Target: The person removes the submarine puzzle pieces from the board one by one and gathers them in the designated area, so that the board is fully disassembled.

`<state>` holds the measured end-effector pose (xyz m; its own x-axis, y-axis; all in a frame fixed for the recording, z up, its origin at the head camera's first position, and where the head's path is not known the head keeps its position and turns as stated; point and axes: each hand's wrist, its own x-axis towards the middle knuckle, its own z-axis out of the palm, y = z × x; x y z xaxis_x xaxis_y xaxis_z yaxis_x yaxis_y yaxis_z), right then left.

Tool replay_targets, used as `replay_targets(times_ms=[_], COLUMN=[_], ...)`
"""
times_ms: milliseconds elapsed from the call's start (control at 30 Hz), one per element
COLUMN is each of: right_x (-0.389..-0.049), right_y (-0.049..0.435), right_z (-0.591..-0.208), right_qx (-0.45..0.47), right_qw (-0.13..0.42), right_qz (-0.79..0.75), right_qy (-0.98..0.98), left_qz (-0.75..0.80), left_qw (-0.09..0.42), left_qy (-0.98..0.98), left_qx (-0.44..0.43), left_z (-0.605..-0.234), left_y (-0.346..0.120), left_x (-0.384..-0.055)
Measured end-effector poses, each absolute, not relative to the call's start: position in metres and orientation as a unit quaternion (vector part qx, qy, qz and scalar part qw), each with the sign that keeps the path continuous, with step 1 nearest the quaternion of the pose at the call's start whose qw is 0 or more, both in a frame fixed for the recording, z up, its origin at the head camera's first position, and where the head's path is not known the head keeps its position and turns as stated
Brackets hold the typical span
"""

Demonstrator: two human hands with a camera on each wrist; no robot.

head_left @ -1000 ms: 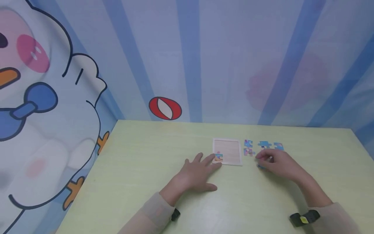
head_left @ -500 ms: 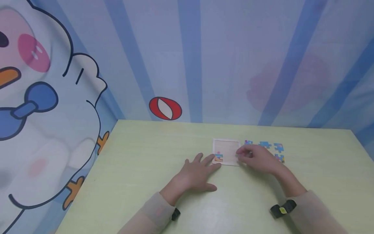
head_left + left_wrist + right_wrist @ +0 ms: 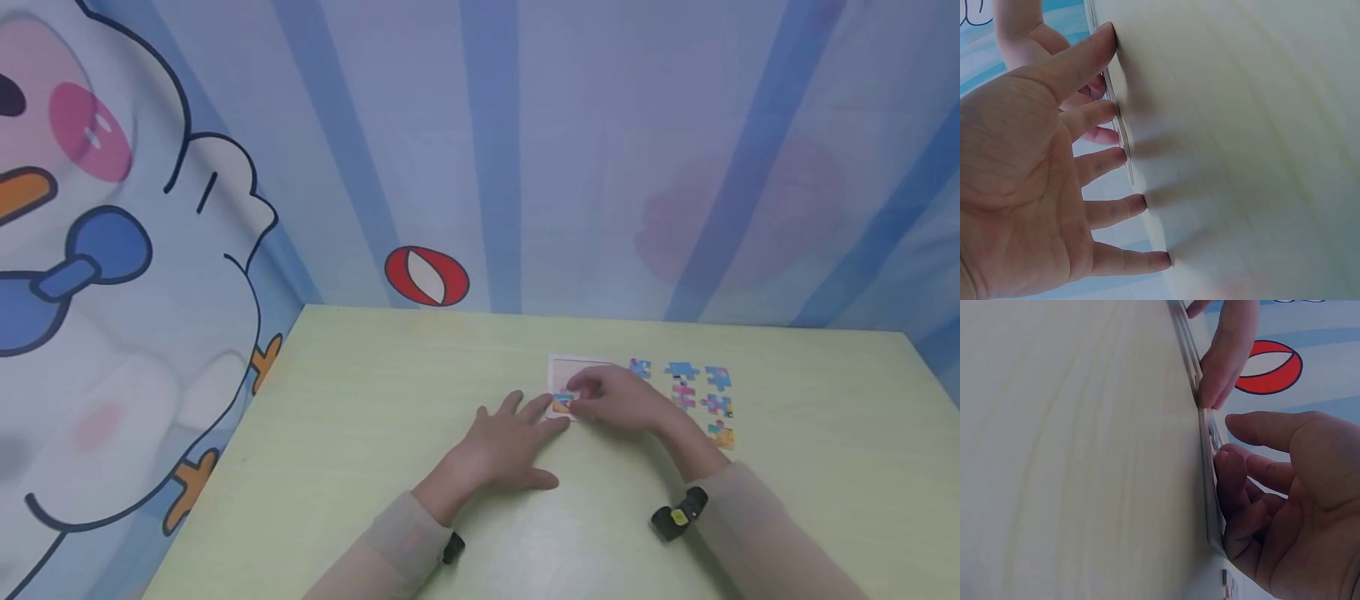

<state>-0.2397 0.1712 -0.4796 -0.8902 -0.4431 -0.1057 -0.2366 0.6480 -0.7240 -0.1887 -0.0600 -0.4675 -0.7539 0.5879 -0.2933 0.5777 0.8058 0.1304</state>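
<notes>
A pale square puzzle tray [image 3: 551,367] lies on the table, partly covered by my hands. A puzzle piece [image 3: 562,404] with orange and blue print sits in its lower left corner. My left hand [image 3: 506,446] is spread flat, index finger and middle finger touching the tray's left corner; the left wrist view shows straight fingertips on the tabletop. My right hand [image 3: 622,400] is over the tray, thumb and curled index finger pinching at a puzzle piece mostly hidden beneath them. In the right wrist view the fingertips [image 3: 1222,456] are down at the tray's surface.
Several loose puzzle pieces lie right of the tray, among them a blue piece [image 3: 682,371], a pink piece [image 3: 683,394] and a yellow piece [image 3: 721,435]. A printed curtain [image 3: 585,167] rises behind the table's [image 3: 390,367] back edge.
My right hand has moved left from the loose pieces to over the tray, carrying a piece from the bottom of the group. My left hand has stayed put.
</notes>
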Motion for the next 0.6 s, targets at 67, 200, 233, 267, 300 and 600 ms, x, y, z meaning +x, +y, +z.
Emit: replay_targets(times_ms=[67,200,233,267,300,600], right_x=[-0.241,-0.243,-0.244,-0.244,-0.244,-0.243], right_y=[0.168,0.162,0.161,0.160,0.159,0.158], right_z=[-0.480,-0.480,-0.479,-0.479,-0.479,-0.479], right_qx=[-0.184,-0.176,-0.175,-0.173,-0.172,-0.163], right_qw=[0.138,0.138,0.138,0.138,0.137,0.131], right_qz=[-0.370,-0.362,-0.361,-0.360,-0.359,-0.356], right_qy=[0.900,0.905,0.906,0.906,0.907,0.911], left_qz=[0.014,0.011,0.011,0.011,0.010,0.006], left_qw=[0.160,0.159,0.159,0.159,0.160,0.158], left_qy=[0.936,0.936,0.937,0.937,0.937,0.937], left_qx=[0.312,0.312,0.312,0.312,0.311,0.311], left_z=[-0.467,-0.468,-0.468,-0.468,-0.468,-0.466], left_y=[-0.060,-0.060,-0.060,-0.059,-0.059,-0.059], left_x=[-0.189,-0.189,-0.189,-0.189,-0.189,-0.188])
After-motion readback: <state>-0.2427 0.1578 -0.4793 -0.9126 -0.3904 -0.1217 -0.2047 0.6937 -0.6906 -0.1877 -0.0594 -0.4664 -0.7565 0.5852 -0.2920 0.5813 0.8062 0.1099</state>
